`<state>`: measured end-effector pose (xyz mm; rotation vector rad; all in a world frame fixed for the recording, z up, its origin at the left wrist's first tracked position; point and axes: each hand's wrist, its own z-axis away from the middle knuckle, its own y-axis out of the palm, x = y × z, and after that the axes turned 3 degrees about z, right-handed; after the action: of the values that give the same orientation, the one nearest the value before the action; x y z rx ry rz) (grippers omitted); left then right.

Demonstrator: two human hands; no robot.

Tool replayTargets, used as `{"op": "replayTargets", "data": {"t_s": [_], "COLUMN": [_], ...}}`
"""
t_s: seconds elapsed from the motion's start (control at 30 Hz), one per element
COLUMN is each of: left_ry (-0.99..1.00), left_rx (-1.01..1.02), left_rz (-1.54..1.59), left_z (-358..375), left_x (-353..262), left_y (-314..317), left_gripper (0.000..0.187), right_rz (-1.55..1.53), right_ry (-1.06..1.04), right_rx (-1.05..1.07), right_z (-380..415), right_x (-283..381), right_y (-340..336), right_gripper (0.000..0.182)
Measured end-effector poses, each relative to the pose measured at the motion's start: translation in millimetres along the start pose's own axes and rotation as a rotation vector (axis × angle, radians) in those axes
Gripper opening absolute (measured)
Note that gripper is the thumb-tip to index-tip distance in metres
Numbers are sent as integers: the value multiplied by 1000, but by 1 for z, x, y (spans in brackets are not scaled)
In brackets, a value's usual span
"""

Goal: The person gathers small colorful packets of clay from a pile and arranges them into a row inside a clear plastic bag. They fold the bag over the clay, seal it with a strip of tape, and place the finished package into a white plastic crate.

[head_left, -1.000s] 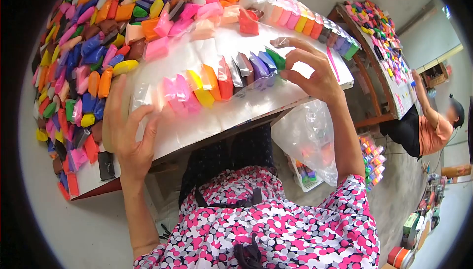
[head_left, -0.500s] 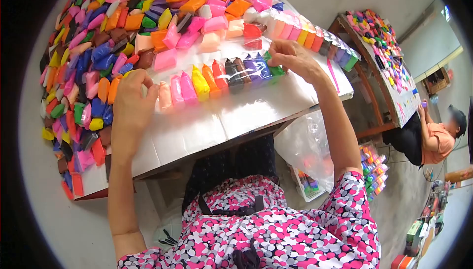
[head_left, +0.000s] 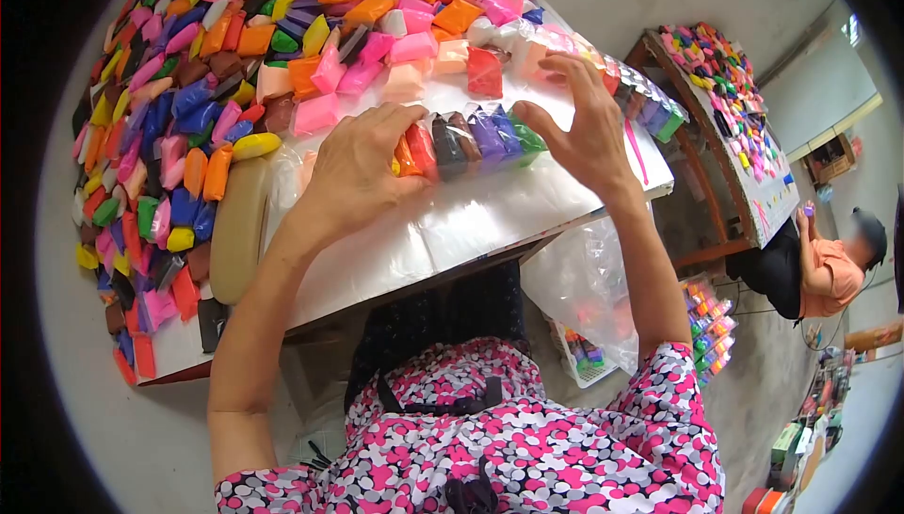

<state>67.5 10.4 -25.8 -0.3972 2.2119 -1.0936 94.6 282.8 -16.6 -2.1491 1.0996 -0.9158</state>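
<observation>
The left hand [head_left: 363,170] is laid palm down, fingers bent, over the left part of a row of coloured packets [head_left: 468,140] at frame centre, pressing it onto the white tabletop [head_left: 452,232]. The right hand [head_left: 579,128] is held spread wide and raised just beside the row's green right end, gripping nothing. A heap of loose packets [head_left: 207,72] fills the upper left.

Row of packets [head_left: 471,137] lies mid-table [head_left: 490,222] near front edge, left hand [head_left: 363,170] on its left end, right hand [head_left: 579,128] at right end; loose packet heap [head_left: 188,90] behind and left.
</observation>
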Motion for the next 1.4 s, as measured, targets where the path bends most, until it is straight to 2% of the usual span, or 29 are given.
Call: {"op": "replayTargets", "data": {"t_s": [0.07,0.13,0.2,0.3,0.4,0.6,0.7,0.8,0.9,1.0,1.1,1.2,1.3,1.4], "left_ry": [39,0,-117,-141,-267,-190,-39,-39,-185,-155,-243,-158,-266,-193], "left_rx": [-43,-11,92,87,230,166,6,-30,110,113,250,161,320,204], "left_rz": [10,47,114,111,136,161,75,-108,2,81,109,146,162,183], "left_z": [-1,-3,-8,-10,-14,-6,1,8,3,-4,-8,-5,-8,-4], "left_x": [3,3,0,1,-7,-5,3,-2,-9,-6,-9,-3,-6,-3], "left_y": [4,4,0,-1,-12,-12,-1,1,-3,1,-8,-2,-11,-3], "left_gripper": [61,62,67,65,65,69,71,70,65,54,58,59,63,68], "right_rz": [106,26,18,60,39,-14,-34,-25,-43,-5,10,42,42,-55], "right_ry": [-332,-459,-375,-239,-251,-282,-243,-269,-290,-288,-298,-244,-216,-196], "right_rx": [-123,14,195,434,439,366,498,541,469,446,443,536,550,463], "right_z": [-4,-6,-11,-20,-22,-18,-21,-22,-20,-19,-19,-23,-21,-16], "right_x": [10,29,29,28,25,22,24,32,28,29,30,34,38,39], "right_y": [2,14,33,33,33,37,30,18,25,32,31,27,26,29], "right_gripper": [55,54,49,48,44,42,56,73,73,68,67,68,72,76]}}
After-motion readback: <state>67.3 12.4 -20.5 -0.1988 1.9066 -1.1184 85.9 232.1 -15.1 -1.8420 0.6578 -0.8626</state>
